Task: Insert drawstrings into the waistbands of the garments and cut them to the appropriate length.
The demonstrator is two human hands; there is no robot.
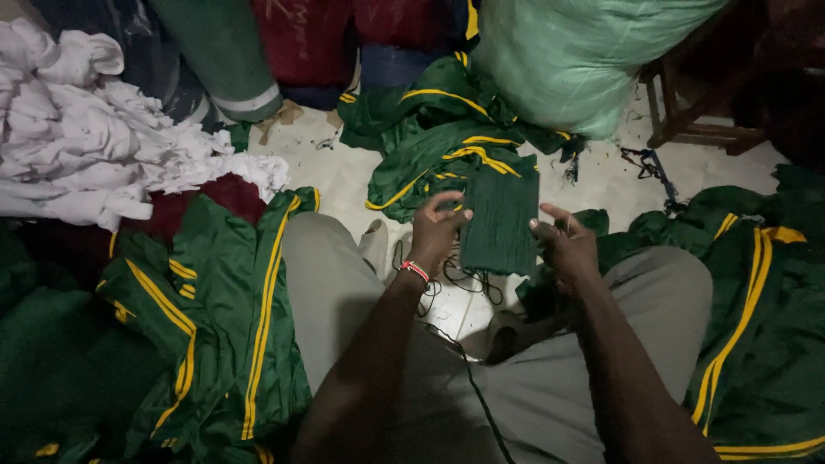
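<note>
Grey-trousered lap (533,395), green cloth (498,219) between hands, garment piles (215,318) around.

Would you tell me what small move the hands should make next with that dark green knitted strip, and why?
Probably close the right hand on the strip's free edge. The left hand already pinches the dark green knitted strip at its left side, while the right hand's fingers sit open beside the right edge, so the strip hangs from one side only.
</note>
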